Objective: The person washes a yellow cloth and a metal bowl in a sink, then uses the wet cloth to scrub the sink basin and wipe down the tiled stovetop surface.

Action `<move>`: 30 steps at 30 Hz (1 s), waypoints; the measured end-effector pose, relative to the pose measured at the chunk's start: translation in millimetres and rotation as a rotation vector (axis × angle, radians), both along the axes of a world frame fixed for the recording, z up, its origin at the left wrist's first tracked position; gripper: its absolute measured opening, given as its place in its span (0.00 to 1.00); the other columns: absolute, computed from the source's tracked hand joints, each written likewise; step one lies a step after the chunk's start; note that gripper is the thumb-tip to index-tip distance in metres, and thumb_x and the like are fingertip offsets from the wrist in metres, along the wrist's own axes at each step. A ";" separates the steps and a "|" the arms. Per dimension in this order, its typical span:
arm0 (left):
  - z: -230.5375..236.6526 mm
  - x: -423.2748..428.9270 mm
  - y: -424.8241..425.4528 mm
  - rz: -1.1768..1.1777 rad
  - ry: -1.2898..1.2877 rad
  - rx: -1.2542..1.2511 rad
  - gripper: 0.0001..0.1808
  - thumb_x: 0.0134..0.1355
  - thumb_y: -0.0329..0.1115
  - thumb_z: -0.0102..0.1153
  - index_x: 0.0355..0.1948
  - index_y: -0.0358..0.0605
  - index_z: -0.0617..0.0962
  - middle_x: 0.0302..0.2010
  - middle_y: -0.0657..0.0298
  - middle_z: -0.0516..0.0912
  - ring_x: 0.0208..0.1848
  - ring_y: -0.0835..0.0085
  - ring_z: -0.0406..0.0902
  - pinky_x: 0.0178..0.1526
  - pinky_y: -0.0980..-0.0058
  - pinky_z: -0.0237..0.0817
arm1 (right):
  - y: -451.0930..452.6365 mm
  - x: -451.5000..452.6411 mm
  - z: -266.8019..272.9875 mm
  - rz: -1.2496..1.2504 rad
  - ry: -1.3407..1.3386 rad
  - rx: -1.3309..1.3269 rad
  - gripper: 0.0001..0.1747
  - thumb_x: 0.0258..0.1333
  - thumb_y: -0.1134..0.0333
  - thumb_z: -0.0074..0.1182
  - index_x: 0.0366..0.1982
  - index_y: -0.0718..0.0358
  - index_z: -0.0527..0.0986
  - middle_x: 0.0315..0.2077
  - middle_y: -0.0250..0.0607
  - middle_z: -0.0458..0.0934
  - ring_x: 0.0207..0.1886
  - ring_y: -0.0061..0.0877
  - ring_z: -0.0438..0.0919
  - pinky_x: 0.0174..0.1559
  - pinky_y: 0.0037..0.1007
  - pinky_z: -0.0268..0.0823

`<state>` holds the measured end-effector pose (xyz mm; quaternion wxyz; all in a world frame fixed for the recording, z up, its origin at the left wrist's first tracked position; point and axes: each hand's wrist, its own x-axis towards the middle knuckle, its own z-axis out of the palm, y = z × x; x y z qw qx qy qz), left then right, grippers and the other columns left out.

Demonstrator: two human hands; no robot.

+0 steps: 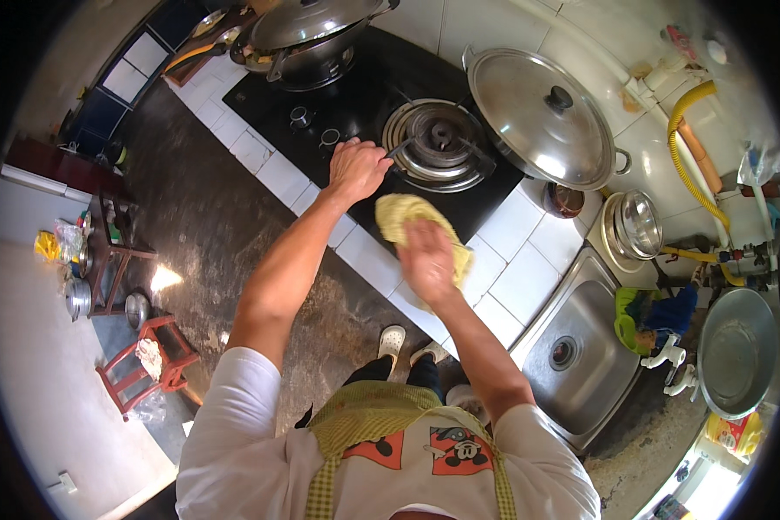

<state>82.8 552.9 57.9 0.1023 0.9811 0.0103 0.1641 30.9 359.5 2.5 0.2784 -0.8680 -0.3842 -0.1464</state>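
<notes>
My left hand (357,170) is closed around a dark prong of the pan support (400,148), at the near left side of the gas burner (440,132). The support's other legs stand around the burner's metal rings. My right hand (426,260) lies flat, slightly blurred, on a crumpled yellow cloth (403,211). That cloth spans the front edge of the black glass cooktop (357,110) and the white tiled counter (370,260). Two control knobs (301,117) are just beyond my left hand.
A large lidded wok (533,110) sits at the cooktop's right rear. Another lidded pot (318,58) occupies the far burner. To the right are a small brown pot (563,198), stacked bowls (637,224) and a steel sink (578,383). A red stool (149,364) stands on the floor behind left.
</notes>
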 end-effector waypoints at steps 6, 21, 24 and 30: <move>-1.4 5.7 6.7 0.022 -0.001 -0.023 0.09 0.49 0.37 0.54 0.21 0.42 0.76 0.24 0.59 0.75 0.32 0.58 0.71 0.39 0.64 0.60 | 61.5 45.0 11.3 0.042 0.008 -0.190 0.19 0.43 0.65 0.49 0.41 0.59 0.69 0.38 0.38 0.69 0.47 0.31 0.66 0.43 0.32 0.61; 2.3 -2.9 10.5 -0.023 -0.018 -0.187 0.12 0.49 0.40 0.56 0.29 0.42 0.77 0.25 0.58 0.76 0.32 0.57 0.72 0.36 0.64 0.63 | -126.3 61.2 -6.4 -0.430 0.602 0.056 0.16 0.51 0.59 0.45 0.37 0.63 0.71 0.26 0.46 0.76 0.25 0.38 0.75 0.28 0.32 0.67; -4.7 -27.2 23.9 0.129 -0.219 -0.528 0.12 0.49 0.39 0.56 0.32 0.42 0.78 0.25 0.59 0.76 0.29 0.61 0.72 0.32 0.69 0.64 | -148.2 19.6 25.5 -0.270 0.943 0.356 0.14 0.52 0.61 0.43 0.32 0.64 0.72 0.23 0.46 0.76 0.27 0.39 0.75 0.28 0.32 0.65; -34.0 -121.1 8.3 0.318 -0.247 -0.620 0.10 0.54 0.33 0.52 0.22 0.37 0.73 0.16 0.57 0.68 0.18 0.68 0.65 0.23 0.73 0.56 | -76.8 -73.4 -59.6 0.270 0.533 -0.073 0.25 0.52 0.56 0.41 0.53 0.55 0.62 0.52 0.45 0.62 0.60 0.34 0.52 0.59 0.38 0.42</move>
